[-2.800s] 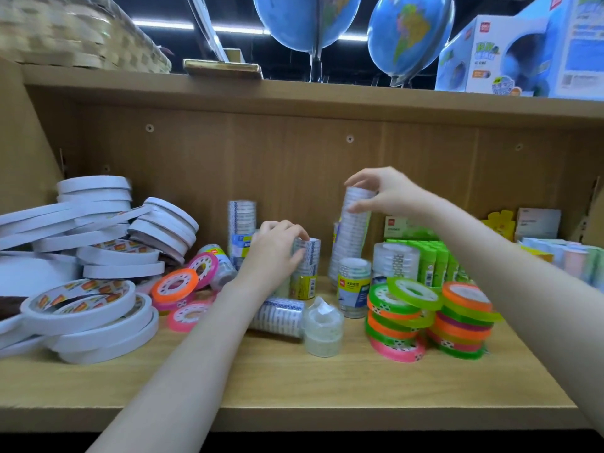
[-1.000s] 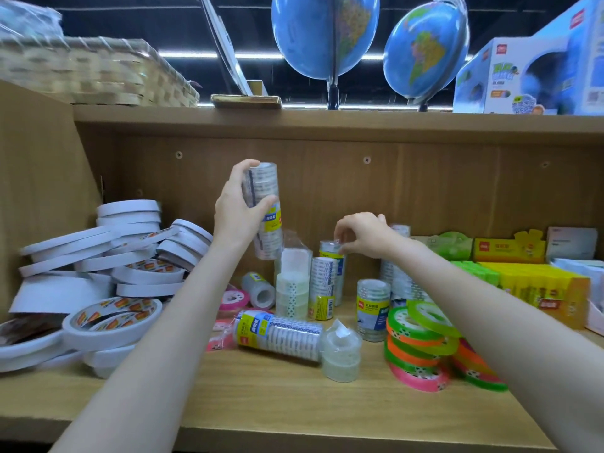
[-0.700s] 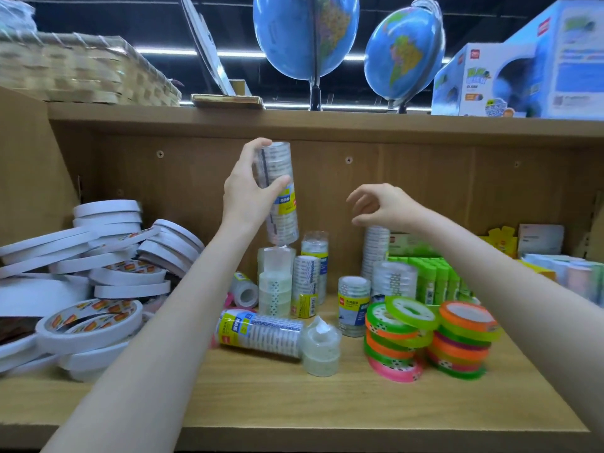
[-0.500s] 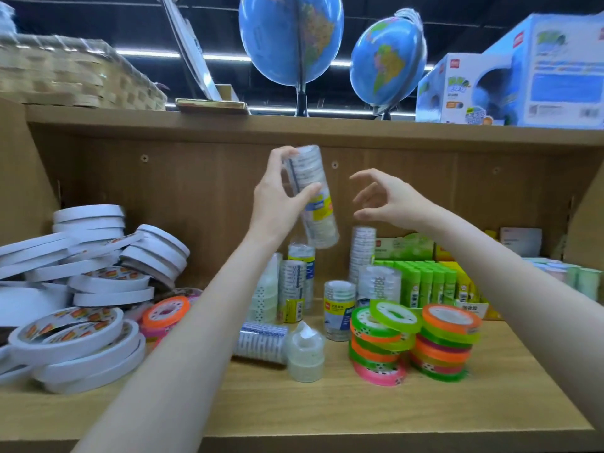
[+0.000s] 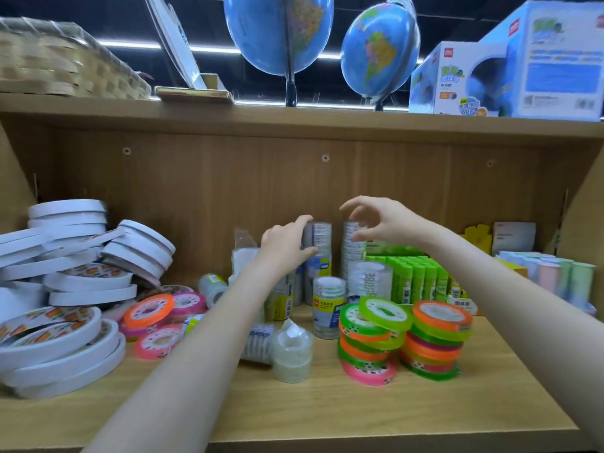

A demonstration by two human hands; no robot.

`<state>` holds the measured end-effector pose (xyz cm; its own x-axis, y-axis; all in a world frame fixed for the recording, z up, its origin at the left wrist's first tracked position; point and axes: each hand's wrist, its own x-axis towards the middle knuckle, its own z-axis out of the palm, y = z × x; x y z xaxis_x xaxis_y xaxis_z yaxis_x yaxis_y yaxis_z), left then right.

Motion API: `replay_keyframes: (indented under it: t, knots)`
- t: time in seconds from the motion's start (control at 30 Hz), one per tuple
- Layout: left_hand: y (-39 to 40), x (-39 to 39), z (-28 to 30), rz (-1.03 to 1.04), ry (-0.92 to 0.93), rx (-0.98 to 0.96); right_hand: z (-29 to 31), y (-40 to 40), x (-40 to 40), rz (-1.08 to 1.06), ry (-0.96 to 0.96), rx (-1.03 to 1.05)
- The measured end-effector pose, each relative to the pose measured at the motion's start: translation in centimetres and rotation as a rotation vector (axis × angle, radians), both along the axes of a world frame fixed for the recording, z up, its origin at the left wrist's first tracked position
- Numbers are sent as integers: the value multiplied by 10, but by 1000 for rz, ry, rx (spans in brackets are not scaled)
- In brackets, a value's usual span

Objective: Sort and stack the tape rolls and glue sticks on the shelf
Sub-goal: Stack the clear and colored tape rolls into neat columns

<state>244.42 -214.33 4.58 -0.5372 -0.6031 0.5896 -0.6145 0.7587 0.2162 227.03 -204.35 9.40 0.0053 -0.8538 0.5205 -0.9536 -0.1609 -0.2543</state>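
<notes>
"APP" is printed on the lower front of the globe box [image 5: 457,80] on the top board; the rest of its print is too blurred to be read. Three Chinese characters are seen on the front of the glue-stick tray [image 5: 459,304], and barcodes on the green glue sticks [image 5: 421,281]. A blue and yellow label is carried by the short tape pack [image 5: 329,305], its text too small to be made out.

A tall tape tube [image 5: 318,253] is stood upright at the back of the shelf [image 5: 327,413], and its upper part is gripped by the left hand [image 5: 286,248], thumb in front and fingers curled round the far side. Just to its right a second tube [image 5: 353,253] is stood. The right hand [image 5: 382,222] is held above and beside that tube's top with thumb and fingers curved and apart, nothing being held. Whether its thumb touches the tube cannot be told.

White tape rolls [image 5: 65,289] are piled at the left; coloured rolls [image 5: 405,338] are stacked at the front right.
</notes>
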Motion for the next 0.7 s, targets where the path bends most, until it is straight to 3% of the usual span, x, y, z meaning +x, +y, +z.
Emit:
replay_keyframes:
  t: [0.23,0.5,0.7]
  knots:
    - [4,48,4,19,101,-229,-6,-25,28,-128,242,112]
    - [-14,88,-20,-116,248,-30,-5,-42,45,-206,224,104]
    - [-13,95,-26,-200,303,168,-3,-49,48,-315,357,91]
